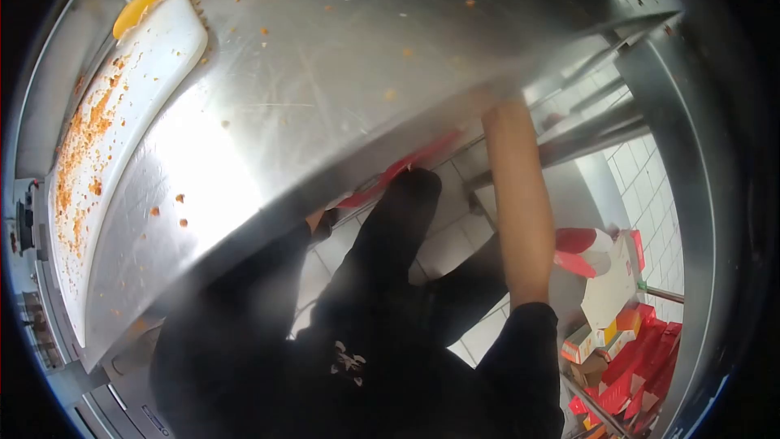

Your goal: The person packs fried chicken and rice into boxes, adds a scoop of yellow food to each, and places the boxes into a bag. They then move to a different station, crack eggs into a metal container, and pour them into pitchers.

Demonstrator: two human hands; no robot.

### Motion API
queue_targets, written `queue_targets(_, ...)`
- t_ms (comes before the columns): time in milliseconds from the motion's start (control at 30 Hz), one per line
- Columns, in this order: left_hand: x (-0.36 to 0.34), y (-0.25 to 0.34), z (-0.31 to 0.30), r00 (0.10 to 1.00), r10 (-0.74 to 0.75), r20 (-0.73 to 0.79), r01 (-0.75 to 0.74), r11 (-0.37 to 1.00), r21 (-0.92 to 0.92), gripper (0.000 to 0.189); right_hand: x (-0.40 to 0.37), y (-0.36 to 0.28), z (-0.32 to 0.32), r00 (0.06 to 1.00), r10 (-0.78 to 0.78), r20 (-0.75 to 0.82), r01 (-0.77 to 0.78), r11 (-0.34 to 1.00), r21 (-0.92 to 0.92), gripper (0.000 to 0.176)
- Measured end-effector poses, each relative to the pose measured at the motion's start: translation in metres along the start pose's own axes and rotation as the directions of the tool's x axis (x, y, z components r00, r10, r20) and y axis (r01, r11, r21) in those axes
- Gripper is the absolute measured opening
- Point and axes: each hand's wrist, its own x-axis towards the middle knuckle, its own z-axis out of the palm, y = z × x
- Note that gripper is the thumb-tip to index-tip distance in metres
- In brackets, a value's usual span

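My right forearm (520, 203) reaches from a black sleeve up to the edge of the steel table (325, 57). Beyond the wrist, my right hand (504, 110) passes under that edge, and its fingers are hidden. Just a small patch of skin of my left hand (314, 219) shows below the table edge, at the end of the other dark sleeve; those fingers are hidden too. Between the two hands, a long red thing (398, 169) shows under the edge, partly covered by the tabletop. What either hand holds, I cannot tell.
A white cutting board (122, 106) covered with orange-brown crumbs lies along the table's far left side. Something yellow (146, 2) rests at its upper end. Crumbs dot the steel. Red and white cartons (626, 358) fill a lower area at right, near a metal post (678, 114).
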Motion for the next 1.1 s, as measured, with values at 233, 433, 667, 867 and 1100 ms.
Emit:
queue_targets(233, -0.007, -0.005, 0.012, 1.0, -0.02, 0.02, 0.02, 1.0, 0.001, 0.043, -0.015, 0.003, -0.007, 0.999, 0.034, 0.009, -0.033, 0.999, -0.029, 0.031)
queue_targets(433, -0.007, -0.005, 0.013, 1.0, -0.017, 0.024, 0.017, 1.0, 0.004, 0.045, -0.018, 0.009, -0.004, 1.0, 0.016, -0.003, -0.016, 0.999, -0.044, 0.031)
queue_targets(667, -0.016, -0.007, 0.009, 1.0, -0.012, 0.005, 0.012, 1.0, -0.015, 0.048, -0.02, 0.02, -0.003, 0.999, -0.016, -0.029, 0.014, 0.997, -0.069, 0.031)
queue_targets(867, -0.014, -0.005, 0.031, 1.0, 0.01, 0.011, -0.01, 1.0, -0.008, 0.051, -0.021, 0.021, -0.005, 0.999, -0.01, -0.031, 0.006, 0.994, -0.108, 0.031)
queue_targets(1100, 0.01, 0.007, 0.091, 1.0, 0.022, 0.019, -0.023, 0.999, 0.026, 0.054, -0.019, 0.021, -0.008, 1.0, 0.025, -0.008, -0.025, 0.99, -0.141, 0.031)
